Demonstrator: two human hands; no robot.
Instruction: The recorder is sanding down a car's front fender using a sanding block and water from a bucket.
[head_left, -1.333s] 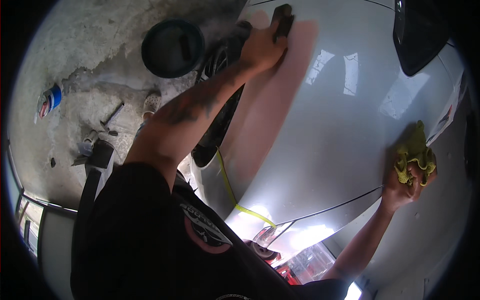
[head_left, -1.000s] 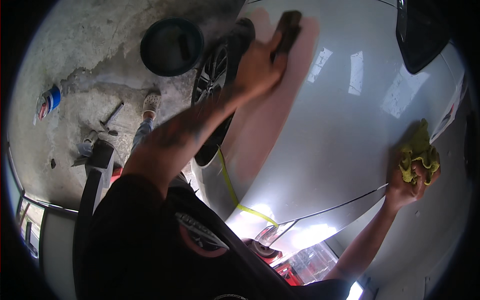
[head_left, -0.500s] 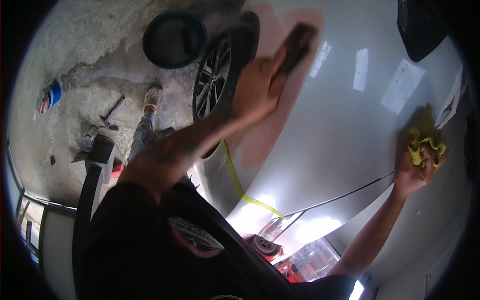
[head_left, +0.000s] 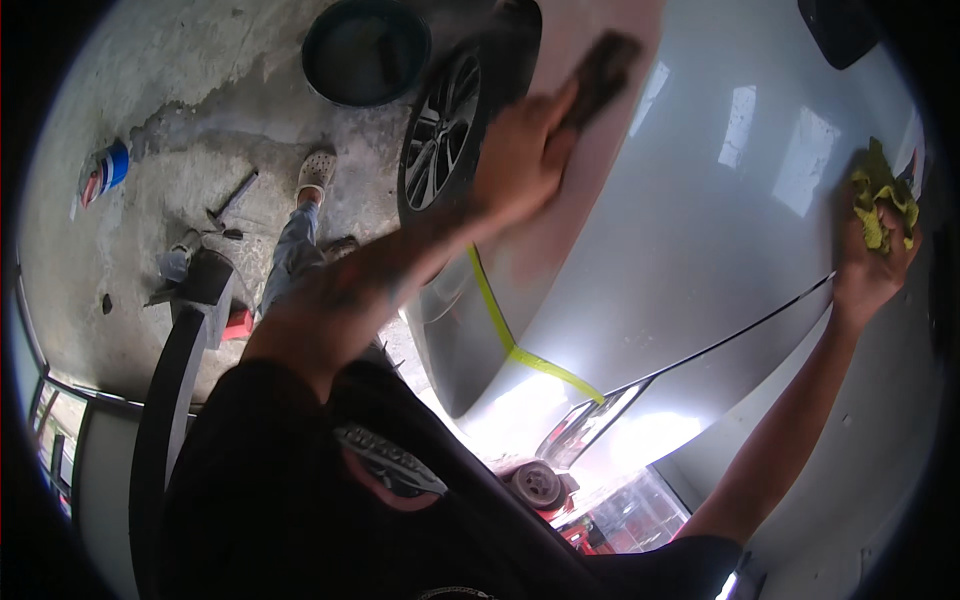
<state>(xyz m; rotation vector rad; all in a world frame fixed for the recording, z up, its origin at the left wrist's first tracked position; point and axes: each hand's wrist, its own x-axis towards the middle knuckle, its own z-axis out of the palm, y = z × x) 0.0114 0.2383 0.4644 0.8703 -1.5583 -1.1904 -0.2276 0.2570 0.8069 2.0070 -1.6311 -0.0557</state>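
My left hand (head_left: 520, 165) reaches across to a silver car's bodywork (head_left: 690, 260), fingers closed round a dark block (head_left: 608, 75) that looks like a sanding block. The block lies against a dull reddish patch (head_left: 612, 150) on the fender above the front wheel (head_left: 440, 135); motion blurs it a little. At the far right, my right hand (head_left: 868, 265) grips a crumpled yellow-green cloth (head_left: 880, 205) by the car's edge. Yellow tape (head_left: 555, 373) runs along the panel near the headlight (head_left: 590, 425).
A dark round tub (head_left: 365, 55) of liquid stands on the concrete floor beside the wheel. Farther left lie a hammer-like tool (head_left: 235, 198) and a blue-and-white container (head_left: 110, 170). A dark metal stand (head_left: 205, 290) rises near my left arm. My foot in a pale clog (head_left: 317, 172) shows between.
The whole view has shifted, so the car, floor and right hand sit higher and farther right. My left hand still has the block on the reddish patch, only slightly displaced. Both grips are unchanged.
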